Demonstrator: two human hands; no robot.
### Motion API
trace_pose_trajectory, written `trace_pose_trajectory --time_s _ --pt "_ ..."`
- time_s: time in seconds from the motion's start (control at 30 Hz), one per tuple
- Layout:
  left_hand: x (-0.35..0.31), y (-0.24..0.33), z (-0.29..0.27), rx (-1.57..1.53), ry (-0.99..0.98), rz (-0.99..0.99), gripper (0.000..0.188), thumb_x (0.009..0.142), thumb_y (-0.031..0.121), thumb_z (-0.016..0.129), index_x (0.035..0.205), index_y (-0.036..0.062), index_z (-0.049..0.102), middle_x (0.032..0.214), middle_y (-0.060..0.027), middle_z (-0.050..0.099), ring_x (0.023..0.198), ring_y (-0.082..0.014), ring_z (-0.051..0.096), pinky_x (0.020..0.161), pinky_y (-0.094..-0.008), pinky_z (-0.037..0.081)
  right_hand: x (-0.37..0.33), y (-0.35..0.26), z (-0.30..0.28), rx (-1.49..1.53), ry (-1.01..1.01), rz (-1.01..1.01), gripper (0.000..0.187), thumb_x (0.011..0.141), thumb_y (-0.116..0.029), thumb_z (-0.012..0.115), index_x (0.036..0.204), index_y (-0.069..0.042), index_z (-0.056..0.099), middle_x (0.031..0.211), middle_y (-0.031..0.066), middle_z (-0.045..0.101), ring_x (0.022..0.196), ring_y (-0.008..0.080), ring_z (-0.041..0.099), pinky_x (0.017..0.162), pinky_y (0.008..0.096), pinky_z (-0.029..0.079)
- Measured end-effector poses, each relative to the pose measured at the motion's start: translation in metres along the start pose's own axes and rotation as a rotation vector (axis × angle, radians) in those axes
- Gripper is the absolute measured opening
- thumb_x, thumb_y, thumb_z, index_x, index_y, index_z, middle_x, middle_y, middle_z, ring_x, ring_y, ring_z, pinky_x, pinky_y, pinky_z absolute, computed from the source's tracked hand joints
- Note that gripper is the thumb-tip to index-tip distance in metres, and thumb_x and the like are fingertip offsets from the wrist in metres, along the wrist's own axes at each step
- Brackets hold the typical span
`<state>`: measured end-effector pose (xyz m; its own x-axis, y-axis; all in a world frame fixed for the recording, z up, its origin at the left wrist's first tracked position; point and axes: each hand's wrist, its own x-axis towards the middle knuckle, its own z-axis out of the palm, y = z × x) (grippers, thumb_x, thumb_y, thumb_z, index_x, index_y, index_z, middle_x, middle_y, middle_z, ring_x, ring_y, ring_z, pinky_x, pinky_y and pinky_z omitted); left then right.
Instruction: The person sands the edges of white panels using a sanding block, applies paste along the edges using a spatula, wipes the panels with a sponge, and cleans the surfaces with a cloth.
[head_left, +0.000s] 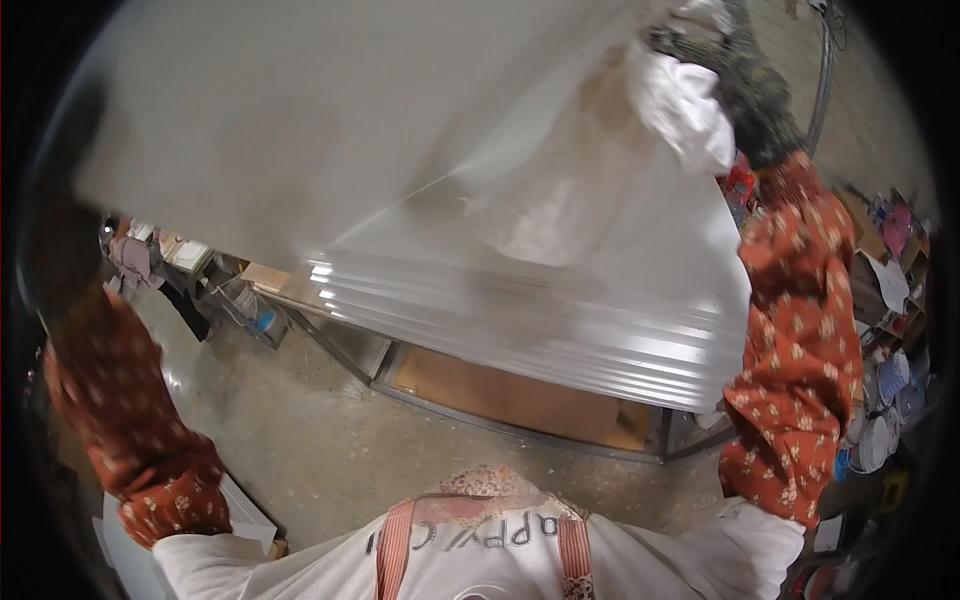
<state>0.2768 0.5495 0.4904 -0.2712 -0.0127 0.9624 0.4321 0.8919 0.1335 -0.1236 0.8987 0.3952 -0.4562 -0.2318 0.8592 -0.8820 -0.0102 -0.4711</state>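
Observation:
A large, glossy light-grey sheet [330, 130] spans the upper middle, tilted, with blurry reflections on its face. My right hand [755, 105], in a dark mottled glove, is by the sheet's right side. Bunched white cloth [685, 110] is gripped in that hand and lies against the sheet. At the far left, my left hand [65, 200] wears a dark glove and is beside the sheet's left edge. Motion blur and shadow hide its fingers. Along the near side of the sheet, bright parallel ridges [540, 320] run across.
Below the sheet stands a metal-framed table [520, 430] with a brown board [510, 390] on its lower level. A grey bin [250, 310] stands to the left. Crowded shelves and several containers [885, 400] line the right. Concrete floor [290, 420] lies between me and the table.

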Motion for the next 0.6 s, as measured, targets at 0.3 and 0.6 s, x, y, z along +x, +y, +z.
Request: trace_pose_trajectory --time_s 0.3,0.6 --pt "-0.176 -0.008 0.019 -0.032 -0.319 -0.540 0.023 0.084 0.009 0.057 0.100 -0.0071 0.065 0.114 -0.0225 0.058 0.102 -0.0317 0.061 0.088 -0.0405 0.048 -0.131 -0.034 0.035 -0.081 -0.159 -0.265 0.067 0.059 -0.024 0.084 0.114 -0.005 0.050 0.112 0.0136 0.057 0.103 0.0237 0.055 0.084 0.0348 0.051" --pt "-0.338 -0.060 0.001 0.087 -0.079 -0.766 0.041 0.088 0.015 0.056 0.124 -0.0026 0.051 0.131 -0.0206 0.048 0.123 -0.0309 0.044 0.105 -0.0405 0.032 -0.261 -0.038 0.126 0.140 -0.330 0.368 0.062 0.066 -0.014 0.081 0.118 -0.003 0.049 0.111 0.0093 0.057 0.104 0.0199 0.055 0.088 0.0318 0.047"
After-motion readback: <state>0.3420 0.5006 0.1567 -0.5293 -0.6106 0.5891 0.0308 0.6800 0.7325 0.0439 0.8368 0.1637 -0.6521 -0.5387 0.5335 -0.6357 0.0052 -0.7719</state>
